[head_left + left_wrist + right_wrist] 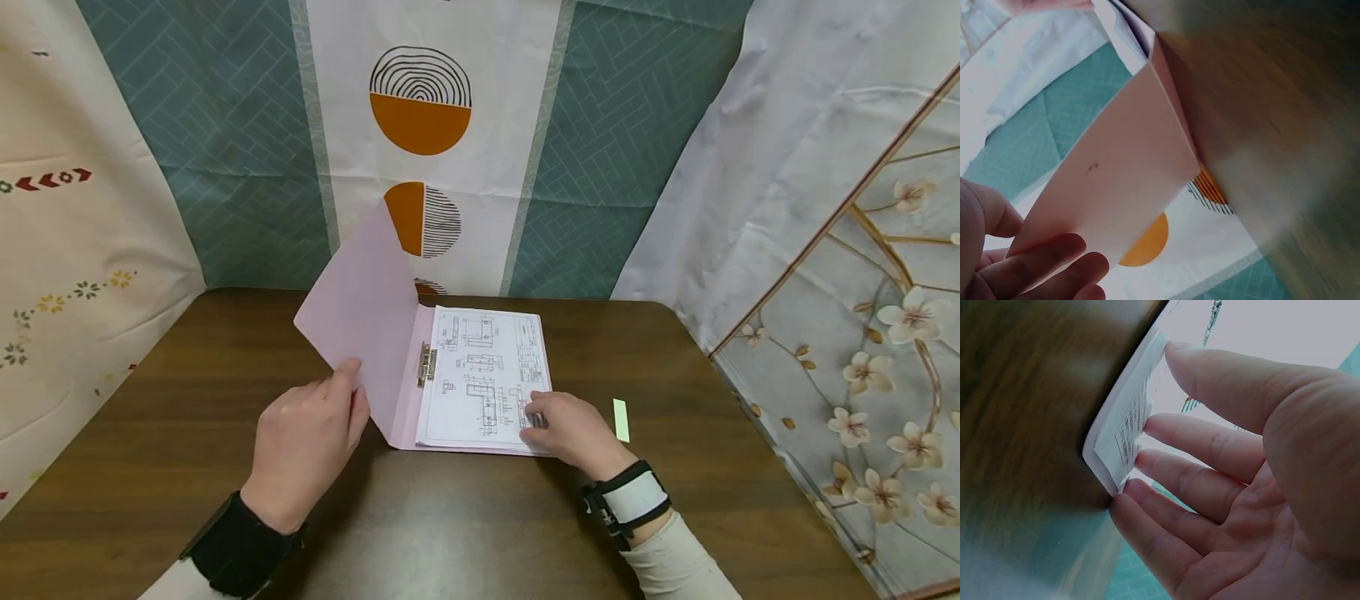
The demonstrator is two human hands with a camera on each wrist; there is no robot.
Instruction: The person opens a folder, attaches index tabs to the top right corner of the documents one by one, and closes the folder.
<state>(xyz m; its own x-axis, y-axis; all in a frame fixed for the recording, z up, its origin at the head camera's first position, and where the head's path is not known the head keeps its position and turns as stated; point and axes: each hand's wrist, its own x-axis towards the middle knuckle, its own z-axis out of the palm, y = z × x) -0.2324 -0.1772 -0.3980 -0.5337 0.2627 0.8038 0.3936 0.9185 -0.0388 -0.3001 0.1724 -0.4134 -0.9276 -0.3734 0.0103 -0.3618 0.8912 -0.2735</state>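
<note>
A pink folder point(367, 308) lies on the table with its front cover raised on the left. My left hand point(303, 437) pinches the lower outer corner of that cover between thumb and fingers; the left wrist view shows the cover's outer side point(1110, 169). Inside the folder sits a stack of white sheets point(468, 354) printed with technical drawings, beside a metal clip point(426, 365) along the spine. At the sheets' lower right edge rests my right hand point(573, 429). In the right wrist view its fingertips point(1154, 425) touch the paper, fingers spread and lightly bent.
To the right of the folder, a pale green strip point(621, 421) lies on the brown wooden table point(450, 525). Patterned cloth point(585, 150) hangs behind the table's far edge, and a floral cloth point(862, 433) borders it on the right.
</note>
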